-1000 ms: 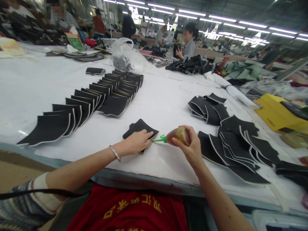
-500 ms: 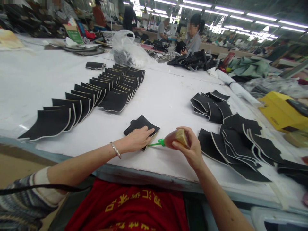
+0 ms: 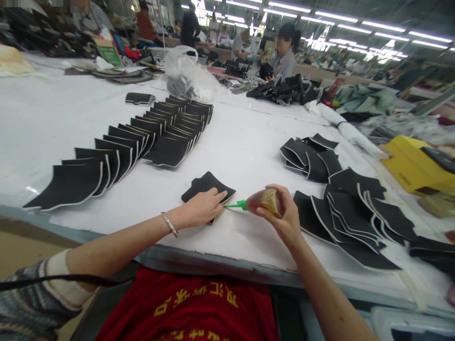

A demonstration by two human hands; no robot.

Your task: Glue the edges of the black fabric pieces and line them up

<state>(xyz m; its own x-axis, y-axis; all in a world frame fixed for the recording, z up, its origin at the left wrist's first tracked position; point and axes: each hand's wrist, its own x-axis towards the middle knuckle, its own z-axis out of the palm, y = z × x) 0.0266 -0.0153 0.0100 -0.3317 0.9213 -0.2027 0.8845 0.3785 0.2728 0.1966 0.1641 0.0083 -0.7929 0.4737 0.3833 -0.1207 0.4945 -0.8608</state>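
On the white table in front of me lies a black sheet piece (image 3: 202,184) with a pale edge. My left hand (image 3: 205,206) rests on it, index finger stretched out along its right corner; the thumb is hidden. A beige strip of the piece's inside shows beside those fingers. My right hand (image 3: 284,215) is wrapped round a soft squeeze bottle (image 3: 265,202) of amber liquid, tilted sideways. Its thin green nozzle (image 3: 234,205) points left, the tip at the piece's right edge, close to my left fingertips.
Overlapping rows of black pieces (image 3: 121,147) stand at the left. Loose black pieces (image 3: 350,218) are heaped at the right. Farther off are a clear plastic bag (image 3: 188,71), a yellow box (image 3: 419,163) and black items (image 3: 284,89). A person (image 3: 284,57) works across the table.
The nozzle tip has moved slightly up and right along the piece's edge, as my right hand shifted a little right with the bottle. My left hand stays on the piece.
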